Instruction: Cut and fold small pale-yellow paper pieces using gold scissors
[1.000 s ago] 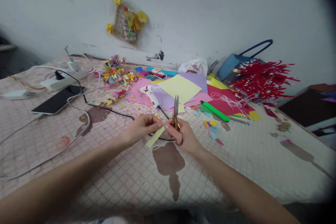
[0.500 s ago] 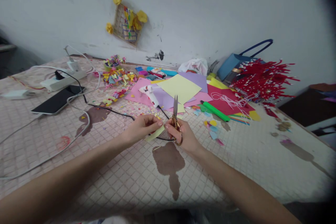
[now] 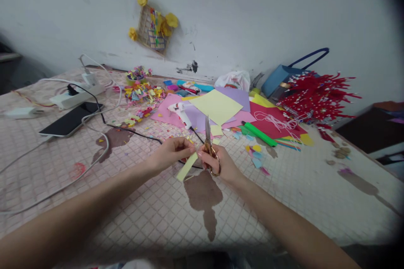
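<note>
My left hand (image 3: pixel 176 151) pinches the upper end of a pale yellow-green paper strip (image 3: pixel 187 168), which slants down to the left above the table. My right hand (image 3: pixel 217 160) is wrapped round gold-handled scissors (image 3: pixel 207 134); their blades point up and away and look closed. The right fingertips meet the strip's upper end beside the left ones. Just beyond the hands lie a small pale yellow paper piece (image 3: pixel 216 130) and a white glue gun (image 3: pixel 182 115) on coloured sheets. A large pale yellow sheet (image 3: pixel 217 107) tops the sheets.
A phone (image 3: pixel 72 119), a power strip (image 3: pixel 75 96) and looping cables are on the left. Paper scraps (image 3: pixel 143 92) lie at the back left. A green marker (image 3: pixel 259 133), white string (image 3: pixel 279 121), red beaded stems (image 3: pixel 318 96) and a blue bag (image 3: pixel 276 77) are on the right.
The paper strip has swung to a steeper slant and shows more of its length. The scissors have tilted slightly left. Both hands are in nearly the same place.
</note>
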The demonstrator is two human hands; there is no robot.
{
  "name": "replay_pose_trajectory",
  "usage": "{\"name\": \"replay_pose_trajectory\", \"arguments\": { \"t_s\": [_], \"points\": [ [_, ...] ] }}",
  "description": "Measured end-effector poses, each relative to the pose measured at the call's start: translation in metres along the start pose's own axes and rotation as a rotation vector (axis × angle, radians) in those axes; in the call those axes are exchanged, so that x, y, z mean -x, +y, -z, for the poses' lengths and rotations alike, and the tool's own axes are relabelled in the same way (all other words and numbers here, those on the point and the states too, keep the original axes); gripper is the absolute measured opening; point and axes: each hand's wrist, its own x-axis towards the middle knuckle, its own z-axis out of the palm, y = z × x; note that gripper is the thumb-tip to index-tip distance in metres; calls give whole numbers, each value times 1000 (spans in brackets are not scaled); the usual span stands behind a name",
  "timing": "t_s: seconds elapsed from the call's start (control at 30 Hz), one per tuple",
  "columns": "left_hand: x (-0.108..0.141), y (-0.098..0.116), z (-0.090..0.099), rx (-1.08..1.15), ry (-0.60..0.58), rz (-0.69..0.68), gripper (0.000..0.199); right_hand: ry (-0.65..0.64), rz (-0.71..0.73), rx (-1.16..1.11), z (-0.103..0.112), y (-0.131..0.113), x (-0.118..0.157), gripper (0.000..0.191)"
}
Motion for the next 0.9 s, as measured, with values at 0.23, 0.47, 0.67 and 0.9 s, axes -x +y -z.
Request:
{"name": "replay_pose_trajectory", "arguments": {
  "t_s": [0.23, 0.47, 0.67, 0.9],
  "points": [
    [0, 0, 2, 23, -6, 26, 21, 34, -9, 4, -1, 1, -1, 27],
    [0, 0, 0, 36, -25, 54, 22, 57, -14, -25, -2, 2, -2, 29],
    [-2, -2, 2, 91, 27, 28, 24, -39, -4, 5, 0, 4, 0, 24],
    [-2, 1, 5, 49, -53, 44, 23, -117, -62, 65, 2, 2, 0, 23]
  ]
}}
